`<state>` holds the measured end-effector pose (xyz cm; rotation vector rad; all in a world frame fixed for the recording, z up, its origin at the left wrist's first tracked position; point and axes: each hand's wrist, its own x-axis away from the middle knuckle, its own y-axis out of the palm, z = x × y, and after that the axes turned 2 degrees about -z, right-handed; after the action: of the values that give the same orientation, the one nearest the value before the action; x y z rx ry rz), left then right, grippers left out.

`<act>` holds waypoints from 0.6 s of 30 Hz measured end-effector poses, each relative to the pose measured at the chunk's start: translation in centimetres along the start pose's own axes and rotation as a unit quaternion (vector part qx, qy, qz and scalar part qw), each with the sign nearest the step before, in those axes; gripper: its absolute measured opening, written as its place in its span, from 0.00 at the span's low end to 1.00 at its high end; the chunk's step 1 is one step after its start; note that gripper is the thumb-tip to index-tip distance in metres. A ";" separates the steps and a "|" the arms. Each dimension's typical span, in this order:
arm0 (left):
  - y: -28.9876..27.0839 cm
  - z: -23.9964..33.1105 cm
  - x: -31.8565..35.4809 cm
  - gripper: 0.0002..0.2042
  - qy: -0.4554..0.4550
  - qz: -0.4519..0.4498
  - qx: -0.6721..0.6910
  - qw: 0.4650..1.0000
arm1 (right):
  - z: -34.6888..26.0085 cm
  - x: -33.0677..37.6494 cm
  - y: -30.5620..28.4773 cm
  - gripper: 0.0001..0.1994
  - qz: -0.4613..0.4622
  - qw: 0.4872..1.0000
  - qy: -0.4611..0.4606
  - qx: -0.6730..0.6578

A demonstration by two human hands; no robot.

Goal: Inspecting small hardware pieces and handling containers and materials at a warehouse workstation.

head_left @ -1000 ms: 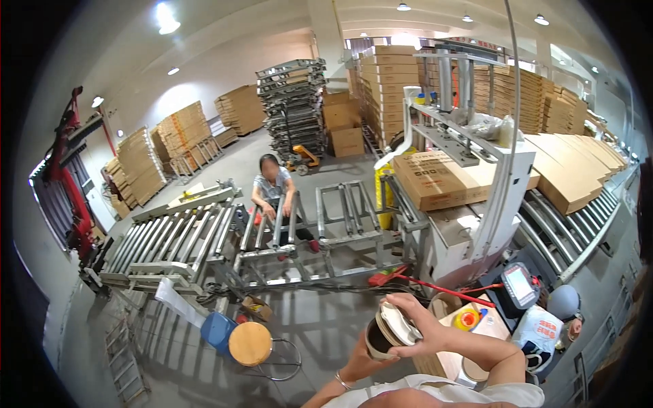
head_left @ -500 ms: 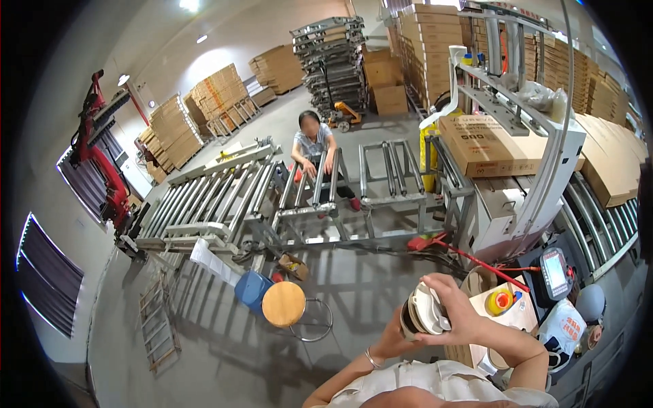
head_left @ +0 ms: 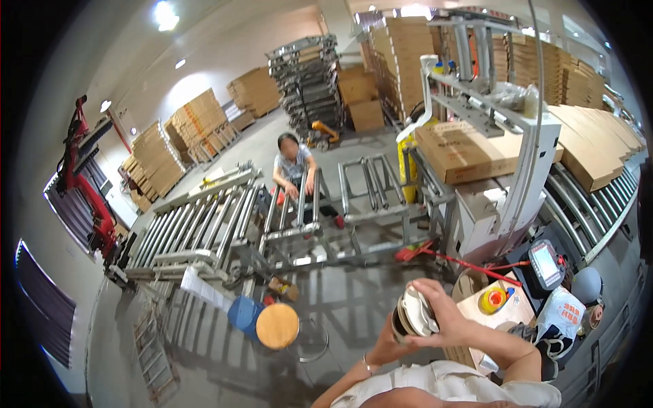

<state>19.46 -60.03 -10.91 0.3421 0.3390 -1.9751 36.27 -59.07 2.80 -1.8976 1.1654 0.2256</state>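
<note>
In front of my chest I hold a cup with a cream-white lid (head_left: 420,314), a tan rim and a dark side. My left hand (head_left: 386,345) is closed around its lower left side, partly hidden behind it. My right hand (head_left: 447,318) grips it from the right, with the fingers over the top of the lid and the thumb along its lower edge. The cup is tilted. Whether the lid is seated or loose I cannot tell.
Right of my hands, a small table (head_left: 515,304) carries a yellow tape roll (head_left: 492,300), beside a handheld control pendant (head_left: 546,264) and white bag (head_left: 562,314). A wooden stool (head_left: 277,326) stands left. Beyond, a person (head_left: 294,166) sits behind roller conveyors (head_left: 204,221). A carton (head_left: 462,151) lies right.
The whole view has turned a little, so the surroundings shift left. Both hands keep their hold on the cup, with only a slight change in its tilt.
</note>
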 end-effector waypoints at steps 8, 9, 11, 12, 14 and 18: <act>0.1 0.0 0.2 0.42 -0.029 -0.011 -0.004 1.000 | 2.4 1.6 0.7 0.42 0.173 0.799 0.129 -0.561; 0.3 0.1 0.7 0.42 -0.036 -0.009 -0.001 0.999 | 1.7 1.7 0.1 0.39 0.192 0.769 0.144 -0.592; -0.4 0.7 0.2 0.41 -0.038 0.007 -0.001 0.999 | 3.1 3.4 -0.4 0.36 0.245 0.639 0.166 -0.710; -0.7 1.0 0.0 0.42 -0.018 0.004 -0.049 0.999 | 4.1 4.8 -0.6 0.34 0.248 0.582 0.158 -0.758; -0.9 0.6 -0.4 0.42 -0.027 0.013 -0.025 0.999 | 6.5 8.5 -0.7 0.35 0.276 0.541 0.165 -0.777; -1.5 2.0 0.2 0.41 -0.085 -0.008 -0.024 0.996 | 9.7 15.0 0.6 0.39 0.367 0.479 0.202 -0.771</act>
<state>17.89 -60.34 -9.03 0.1397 0.2797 -1.9933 46.66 -61.42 -11.62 -2.6746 2.5517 2.0049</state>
